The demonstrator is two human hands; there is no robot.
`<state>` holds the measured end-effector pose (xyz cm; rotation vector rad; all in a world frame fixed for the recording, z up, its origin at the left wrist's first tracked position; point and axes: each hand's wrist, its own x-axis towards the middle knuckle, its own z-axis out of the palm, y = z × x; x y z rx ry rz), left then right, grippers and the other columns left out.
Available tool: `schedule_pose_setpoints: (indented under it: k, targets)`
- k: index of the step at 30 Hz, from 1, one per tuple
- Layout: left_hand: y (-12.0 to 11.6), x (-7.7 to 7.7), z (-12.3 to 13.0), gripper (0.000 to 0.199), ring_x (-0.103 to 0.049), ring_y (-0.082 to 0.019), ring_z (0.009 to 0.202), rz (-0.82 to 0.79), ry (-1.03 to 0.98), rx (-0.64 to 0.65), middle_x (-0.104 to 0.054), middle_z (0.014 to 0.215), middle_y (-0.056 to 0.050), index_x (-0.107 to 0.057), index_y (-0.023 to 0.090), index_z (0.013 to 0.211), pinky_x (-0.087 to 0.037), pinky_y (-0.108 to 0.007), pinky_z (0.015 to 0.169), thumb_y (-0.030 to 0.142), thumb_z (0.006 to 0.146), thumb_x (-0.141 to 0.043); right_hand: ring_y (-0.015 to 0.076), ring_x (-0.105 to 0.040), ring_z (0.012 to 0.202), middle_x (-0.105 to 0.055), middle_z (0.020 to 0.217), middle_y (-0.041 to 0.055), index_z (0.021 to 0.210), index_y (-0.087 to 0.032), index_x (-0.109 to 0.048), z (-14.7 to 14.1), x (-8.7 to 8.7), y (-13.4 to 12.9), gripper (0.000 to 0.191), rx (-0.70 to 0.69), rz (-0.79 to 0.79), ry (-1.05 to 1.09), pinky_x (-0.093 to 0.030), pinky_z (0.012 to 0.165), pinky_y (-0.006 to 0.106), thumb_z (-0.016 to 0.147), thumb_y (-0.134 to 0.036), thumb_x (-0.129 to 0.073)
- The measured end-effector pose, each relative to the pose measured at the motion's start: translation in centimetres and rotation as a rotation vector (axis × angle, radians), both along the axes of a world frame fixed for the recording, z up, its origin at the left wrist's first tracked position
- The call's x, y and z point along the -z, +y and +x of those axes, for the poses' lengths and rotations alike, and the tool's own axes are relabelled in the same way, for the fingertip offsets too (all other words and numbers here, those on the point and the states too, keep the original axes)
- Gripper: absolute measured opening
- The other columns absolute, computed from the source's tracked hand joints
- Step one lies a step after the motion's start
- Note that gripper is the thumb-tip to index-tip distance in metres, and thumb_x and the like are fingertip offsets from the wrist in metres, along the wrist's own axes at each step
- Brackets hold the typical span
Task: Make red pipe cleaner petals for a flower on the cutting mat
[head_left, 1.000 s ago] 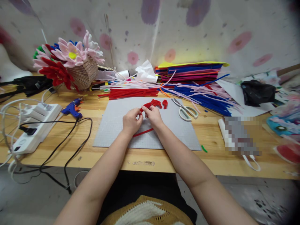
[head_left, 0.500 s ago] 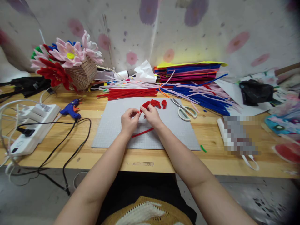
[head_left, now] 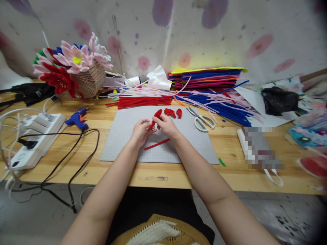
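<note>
Flower-printed sheeting backs the worktop. Over the grey mat, the right hand pinches a fuzzy red piece, its long axis slanting from the left hand toward the mat's far edge; the left's fingers spread loosely (touching it or not, I cannot tell).

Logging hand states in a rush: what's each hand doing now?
Left hand: loosely curled by the near end of the red petal-shaped piece; grip cannot be told.
Right hand: closed, pinching the red petal-shaped piece.
</note>
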<state>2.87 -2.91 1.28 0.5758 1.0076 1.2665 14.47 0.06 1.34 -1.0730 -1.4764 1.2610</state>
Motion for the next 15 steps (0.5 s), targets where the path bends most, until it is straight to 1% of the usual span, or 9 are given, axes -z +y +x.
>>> schedule_pose_setpoints:
  k: [3,5,8,10,12,15]
  targets:
    - [0.0,0.0,0.2,0.018,-0.06,-0.01,0.055,0.037,0.032,-0.005,-0.059,0.062,0.0,-0.048,0.015,0.076,-0.051,-0.025,0.055,0.013,0.064,-0.061,0.0055,-0.04,0.042,-0.048,0.055,-0.0049,0.066,-0.017,-0.047,0.3,0.3,0.3,0.03,0.041,0.005,-0.002,-0.032,0.042,0.022,0.068,-0.046,-0.056]
    - [0.0,0.0,0.2,0.02,-0.061,-0.011,0.059,0.079,0.056,0.016,-0.06,0.064,0.0,-0.051,0.014,0.076,-0.051,-0.024,0.055,0.016,0.063,-0.065,0.0051,-0.04,0.042,-0.048,0.056,-0.0049,0.066,-0.017,-0.048,0.5,0.4,0.5,0.031,0.045,-0.002,0.015,-0.032,0.042,0.022,0.067,-0.046,-0.057]
    - [0.0,-0.1,0.0,0.018,-0.062,-0.011,0.059,0.082,0.049,0.069,-0.062,0.064,-0.001,-0.052,0.012,0.075,-0.051,-0.021,0.053,0.015,0.063,-0.066,0.0043,-0.038,0.042,-0.047,0.054,-0.0055,0.065,-0.016,-0.048,0.7,0.2,0.5,0.033,-0.007,-0.041,0.071,-0.03,0.041,0.021,0.064,-0.047,-0.06]
    - [-0.1,-0.2,-0.1,0.014,-0.061,-0.01,0.056,0.03,-0.01,0.083,-0.061,0.062,-0.001,-0.051,0.013,0.075,-0.051,-0.019,0.051,0.01,0.066,-0.062,0.004,-0.037,0.042,-0.047,0.052,-0.0056,0.064,-0.016,-0.048,0.9,-0.1,0.4,0.034,-0.079,-0.069,0.119,-0.029,0.041,0.02,0.061,-0.048,-0.062]
    - [-0.2,-0.4,-0.2,0.01,-0.059,-0.008,0.053,-0.06,-0.119,0.103,-0.059,0.059,0.001,-0.051,0.013,0.075,-0.051,-0.017,0.05,0.006,0.07,-0.057,0.0038,-0.037,0.043,-0.047,0.052,-0.0054,0.064,-0.016,-0.048,1.0,-0.3,0.2,0.035,-0.153,-0.085,0.171,-0.028,0.042,0.019,0.061,-0.047,-0.064]
    - [-0.3,-0.7,-0.2,0.009,-0.058,-0.005,0.052,-0.225,-0.296,0.197,-0.058,0.058,0.0,-0.053,0.01,0.076,-0.049,-0.012,0.051,0.004,0.076,-0.047,0.0033,-0.036,0.043,-0.047,0.052,-0.0055,0.064,-0.016,-0.049,1.1,-0.5,0.1,0.033,-0.229,-0.096,0.228,-0.026,0.042,0.019,0.063,-0.045,-0.063]
